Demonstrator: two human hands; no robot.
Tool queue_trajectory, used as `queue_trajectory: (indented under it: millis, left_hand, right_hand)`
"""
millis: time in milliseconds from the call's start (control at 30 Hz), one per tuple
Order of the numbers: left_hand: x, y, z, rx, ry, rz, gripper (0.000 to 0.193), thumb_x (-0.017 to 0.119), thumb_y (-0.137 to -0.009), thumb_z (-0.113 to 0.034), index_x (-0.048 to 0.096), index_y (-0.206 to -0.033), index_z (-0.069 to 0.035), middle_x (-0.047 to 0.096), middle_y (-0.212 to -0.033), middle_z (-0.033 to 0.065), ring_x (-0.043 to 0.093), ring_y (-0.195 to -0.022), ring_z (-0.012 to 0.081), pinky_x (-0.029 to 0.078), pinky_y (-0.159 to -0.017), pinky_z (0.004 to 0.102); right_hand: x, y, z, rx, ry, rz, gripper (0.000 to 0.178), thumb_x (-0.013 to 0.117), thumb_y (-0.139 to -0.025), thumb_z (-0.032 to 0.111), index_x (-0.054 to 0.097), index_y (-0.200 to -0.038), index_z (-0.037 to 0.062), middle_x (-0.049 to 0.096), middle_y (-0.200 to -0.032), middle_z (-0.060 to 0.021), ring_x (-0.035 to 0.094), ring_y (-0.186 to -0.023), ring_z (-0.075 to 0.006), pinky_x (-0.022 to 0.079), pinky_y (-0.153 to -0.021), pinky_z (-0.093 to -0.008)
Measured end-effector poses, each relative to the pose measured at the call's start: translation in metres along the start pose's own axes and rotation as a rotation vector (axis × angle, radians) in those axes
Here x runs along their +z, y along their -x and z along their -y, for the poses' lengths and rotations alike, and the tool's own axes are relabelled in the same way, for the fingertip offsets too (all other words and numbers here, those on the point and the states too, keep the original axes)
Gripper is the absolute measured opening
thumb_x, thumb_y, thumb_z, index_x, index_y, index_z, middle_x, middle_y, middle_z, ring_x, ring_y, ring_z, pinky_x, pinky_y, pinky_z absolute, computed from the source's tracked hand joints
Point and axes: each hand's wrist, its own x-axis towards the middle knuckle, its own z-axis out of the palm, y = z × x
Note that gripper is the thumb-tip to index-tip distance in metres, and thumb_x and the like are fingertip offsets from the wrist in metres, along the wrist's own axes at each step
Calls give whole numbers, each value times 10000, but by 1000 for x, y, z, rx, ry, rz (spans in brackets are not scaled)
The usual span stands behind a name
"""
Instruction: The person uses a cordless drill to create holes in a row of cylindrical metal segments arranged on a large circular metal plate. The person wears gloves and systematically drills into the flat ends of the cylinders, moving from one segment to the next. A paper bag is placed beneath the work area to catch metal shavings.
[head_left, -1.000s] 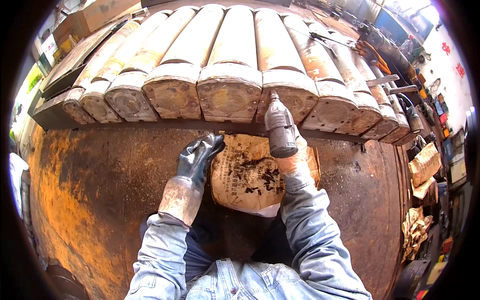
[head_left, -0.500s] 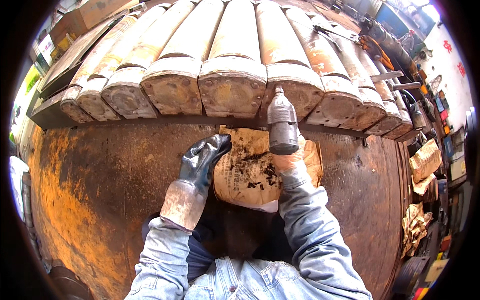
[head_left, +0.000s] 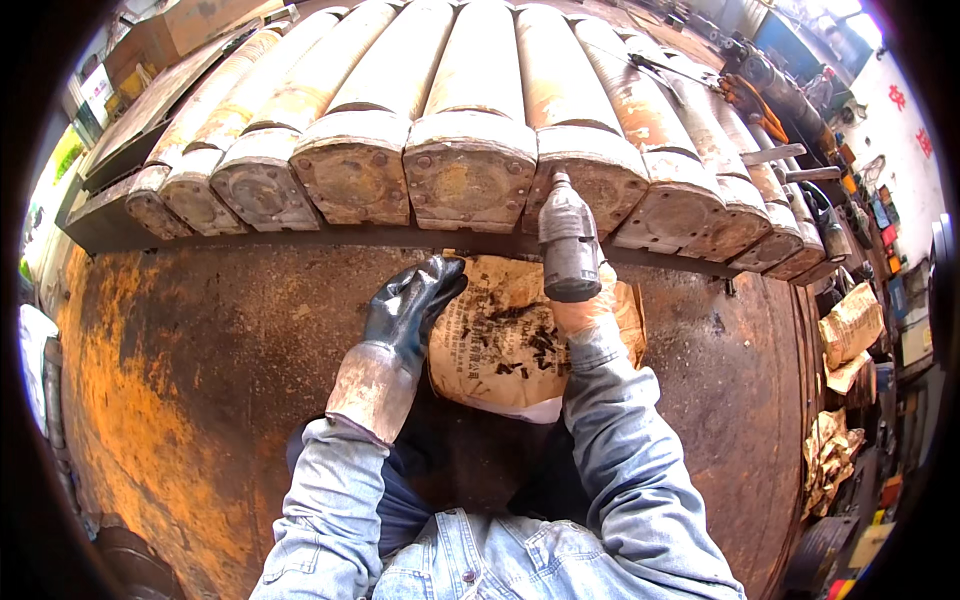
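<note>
My right hand (head_left: 583,312) grips a grey power driver (head_left: 570,250), its body hiding most of the fingers. The narrow nose of the tool points away from me and overlaps a bolted end plate (head_left: 585,165); whether it touches a bolt I cannot tell. To the left, my left hand (head_left: 412,300) wears a dark coated glove with a pale, worn cuff. Its fingers are curled closed, and what they hold, if anything, is hidden. Beneath both hands lies a stained tan paper sack (head_left: 500,335) with black smears.
A row of rusty, thick cylinders (head_left: 480,60) with squared ends spans the far side, on a dark steel beam (head_left: 370,236). A rust-stained steel surface (head_left: 200,390) lies before it. Crumpled brown paper (head_left: 832,455) and assorted parts line the right edge.
The scene has shifted slightly in view. My left hand sits a little farther forward, still closed. The power driver stays in my right hand at the same end plate.
</note>
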Motion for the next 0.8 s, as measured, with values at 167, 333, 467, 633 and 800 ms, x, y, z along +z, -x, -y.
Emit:
queue_trajectory:
  millis: [167,333,467,633,800]
  left_hand:
    - [-6,-4,6,38,10,3,378,632,-992,-216,591,-1244,62,637,-1257,246,634,-1169,393,530,-1040,476]
    - [3,-8,4,-7,32,7,369,669,-971,-191,596,-1236,56,645,-1239,246,651,-1141,375,550,-1020,458]
    - [2,-13,3,-58,136,13,370,713,-944,-160,606,-1215,70,668,-1200,233,678,-1097,328,581,-990,425]
    - [-11,-15,0,-84,237,56,377,720,-935,-154,601,-1212,72,655,-1217,255,669,-1117,354,575,-998,432]
    - [-36,-28,10,-87,226,89,495,482,-1031,-350,535,-1307,57,514,-1419,280,506,-1325,421,400,-1157,502]
  right_hand:
    - [39,23,18,-52,162,-38,221,474,-1055,124,588,-1230,50,641,-1013,-20,612,-851,-112,534,-756,-282]
    - [12,13,8,-170,345,58,229,473,-1055,123,597,-1233,51,650,-1021,-26,619,-858,-118,536,-759,-285]
    - [14,-2,5,-110,120,18,220,480,-1055,141,612,-1206,52,661,-1023,-27,632,-863,-123,544,-760,-291]
    - [21,0,13,7,-69,-122,215,494,-1055,179,632,-1156,49,677,-1022,-25,648,-861,-127,557,-762,-298]
    - [-2,-2,9,9,-73,3,209,562,-1029,200,640,-1151,50,688,-1032,-47,657,-864,-133,558,-767,-306]
